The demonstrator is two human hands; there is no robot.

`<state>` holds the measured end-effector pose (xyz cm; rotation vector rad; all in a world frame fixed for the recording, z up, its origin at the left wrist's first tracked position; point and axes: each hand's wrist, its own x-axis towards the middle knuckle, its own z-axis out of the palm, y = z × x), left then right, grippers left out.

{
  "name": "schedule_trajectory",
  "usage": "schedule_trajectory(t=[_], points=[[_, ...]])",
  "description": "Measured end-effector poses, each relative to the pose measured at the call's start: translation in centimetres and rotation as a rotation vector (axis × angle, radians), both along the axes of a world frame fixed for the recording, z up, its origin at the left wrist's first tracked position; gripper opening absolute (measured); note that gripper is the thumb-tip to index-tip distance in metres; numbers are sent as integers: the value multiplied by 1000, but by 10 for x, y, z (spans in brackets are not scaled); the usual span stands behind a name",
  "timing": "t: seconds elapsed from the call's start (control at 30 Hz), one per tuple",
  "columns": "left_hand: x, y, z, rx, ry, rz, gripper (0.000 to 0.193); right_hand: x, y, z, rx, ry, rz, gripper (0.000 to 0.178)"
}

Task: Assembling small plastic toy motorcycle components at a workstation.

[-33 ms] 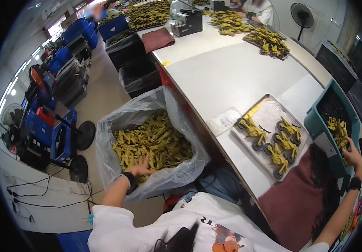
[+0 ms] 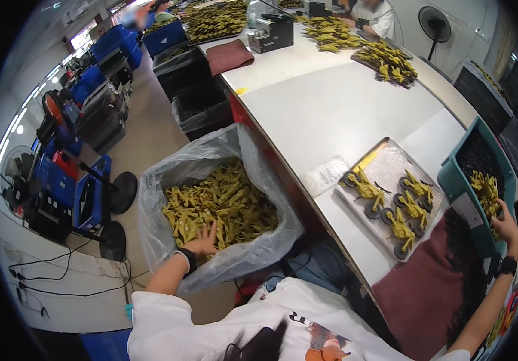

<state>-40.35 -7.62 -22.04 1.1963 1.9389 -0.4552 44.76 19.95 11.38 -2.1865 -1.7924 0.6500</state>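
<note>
My left hand (image 2: pixel 202 242) lies on a heap of yellow plastic figure-like parts (image 2: pixel 223 198), fingers spread, with no part clearly gripped. The heap fills a box lined with a clear plastic bag (image 2: pixel 156 180). At the far right, my right hand (image 2: pixel 505 224) reaches into a teal bin (image 2: pixel 451 171), thumb and index finger apart beside yellow pieces (image 2: pixel 484 191); its other fingers are partly hidden. Black small parts (image 2: pixel 475 155) lie in the same bin. Between my hands, a metal tray (image 2: pixel 355 213) holds several yellow pieces with black wheels (image 2: pixel 400 225).
The white table (image 2: pixel 313 114) has its edge beside the bagged box. A maroon cloth (image 2: pixel 418 295) with black bits lies near the tray. Farther off are a loaded tray (image 2: pixel 385 63), a black device (image 2: pixel 271 33) and a person (image 2: pixel 379 18). Fan bases (image 2: pixel 123 192) stand at left.
The view has shifted slightly, so the scene sits a little farther right and lower. My left hand's fingers have moved slightly on the heap; my right hand stays at the teal bin.
</note>
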Motion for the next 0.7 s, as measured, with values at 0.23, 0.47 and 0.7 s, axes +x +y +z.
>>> schedule_trajectory(t=[0.23,0.47,0.7], points=[[-15,1,-19,416,-68,-253,120,-19,-7,28,604,-549,106,70],[-114,116,82,348,54,182,67,-473,-31,63,350,108,934,37],[-107,144,-37,471,275,238,91,-720,-66,-113,-427,-130,1670,42]])
